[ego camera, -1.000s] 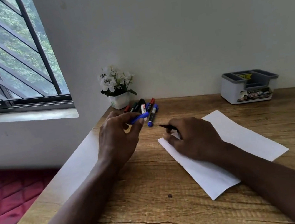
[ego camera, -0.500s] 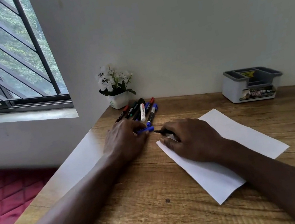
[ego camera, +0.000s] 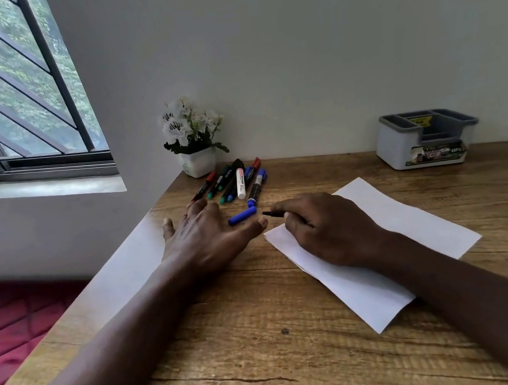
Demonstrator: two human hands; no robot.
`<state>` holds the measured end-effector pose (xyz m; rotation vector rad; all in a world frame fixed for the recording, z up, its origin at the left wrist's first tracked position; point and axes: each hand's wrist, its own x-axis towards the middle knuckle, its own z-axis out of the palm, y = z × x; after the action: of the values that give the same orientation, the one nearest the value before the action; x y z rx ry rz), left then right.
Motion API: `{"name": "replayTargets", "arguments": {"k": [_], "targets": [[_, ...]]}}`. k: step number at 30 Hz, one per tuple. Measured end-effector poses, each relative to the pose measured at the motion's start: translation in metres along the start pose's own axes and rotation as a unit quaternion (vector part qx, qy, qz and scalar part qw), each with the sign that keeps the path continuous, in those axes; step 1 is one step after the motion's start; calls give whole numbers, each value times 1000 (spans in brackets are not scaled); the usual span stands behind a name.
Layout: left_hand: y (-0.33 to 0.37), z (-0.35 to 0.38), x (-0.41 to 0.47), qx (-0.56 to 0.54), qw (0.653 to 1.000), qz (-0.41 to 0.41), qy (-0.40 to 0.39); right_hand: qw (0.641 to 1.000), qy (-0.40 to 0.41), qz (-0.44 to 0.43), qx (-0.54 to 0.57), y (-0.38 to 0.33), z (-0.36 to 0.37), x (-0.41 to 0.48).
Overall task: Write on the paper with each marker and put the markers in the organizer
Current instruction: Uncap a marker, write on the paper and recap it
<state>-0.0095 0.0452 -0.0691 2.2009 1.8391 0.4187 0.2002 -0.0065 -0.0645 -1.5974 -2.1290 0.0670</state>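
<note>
My right hand (ego camera: 329,230) grips an uncapped marker (ego camera: 274,213), its black end poking out to the left just past the near-left corner of the white paper (ego camera: 402,224). A blue cap (ego camera: 242,216) lies on the wooden table beside my left hand (ego camera: 206,234), which rests flat on the table with fingers spread and holds nothing. Several capped markers (ego camera: 238,179) in red, green, blue and white lie in a bunch at the back left. The white and grey organizer (ego camera: 425,140) stands at the back right by the wall.
A small white pot of white flowers (ego camera: 193,142) stands in the back-left corner behind the markers. The table's left edge (ego camera: 95,296) drops to a red quilted surface. A barred window is on the left wall.
My left hand lowered the blue cap onto the table, let go of it and spread flat. My right hand kept the marker at the paper's corner.
</note>
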Motion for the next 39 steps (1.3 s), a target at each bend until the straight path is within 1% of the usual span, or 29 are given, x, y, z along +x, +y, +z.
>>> {"name": "replayTargets", "arguments": {"k": [4,6,8,9,10,11,12,13,14,15,16,17,19,21,22,24,26,28,34,37,39], "targets": [[-1,2,4,20,1000,7,-11,999,-1,-24,-29,2,4,-1],[-1,2,6,26,999,8,-17,999,25,-39,-17,2,3,-1],[-1,3,8,29,999,9,-20,995,76,-63,1,3,-1,2],[-2,4,9,30,999,12,-20,991,111,-66,46,5,-3,4],[-3,5,9,31,999,14,-19,980,138,-37,140,2,-7,6],[-4,5,10,32,999,16,-17,950,144,20,277,-1,-11,7],[-5,6,11,32,999,17,-18,889,119,81,434,-5,-15,7],[-5,6,11,32,999,16,-19,804,79,126,576,-12,-17,4],[-5,6,11,32,999,16,-18,729,47,147,667,-14,-17,2],[-5,6,11,33,999,16,-16,684,29,157,712,-15,-15,1],[-4,6,11,34,999,17,-14,676,17,159,719,-15,-13,-1],[-4,7,11,34,999,17,-15,694,13,161,701,-17,-10,-1],[-4,6,11,34,999,16,-18,762,20,162,627,-18,-4,0],[-5,6,13,31,999,15,-19,817,10,179,548,-17,0,0],[-5,6,14,30,999,14,-19,838,7,188,513,-16,1,0],[-6,6,14,26,999,16,-20,864,8,183,468,-19,1,-1],[-6,6,15,21,999,17,-19,880,13,159,447,-21,1,-3],[-7,6,15,19,1000,18,-18,887,14,148,437,-21,1,-5],[-6,4,15,12,1000,19,-18,885,6,186,427,-20,-3,-5],[-6,4,16,11,1000,18,-22,898,-10,177,402,-20,-5,-5],[-6,4,16,12,1000,18,-22,906,0,168,388,-21,-5,-6]]}}
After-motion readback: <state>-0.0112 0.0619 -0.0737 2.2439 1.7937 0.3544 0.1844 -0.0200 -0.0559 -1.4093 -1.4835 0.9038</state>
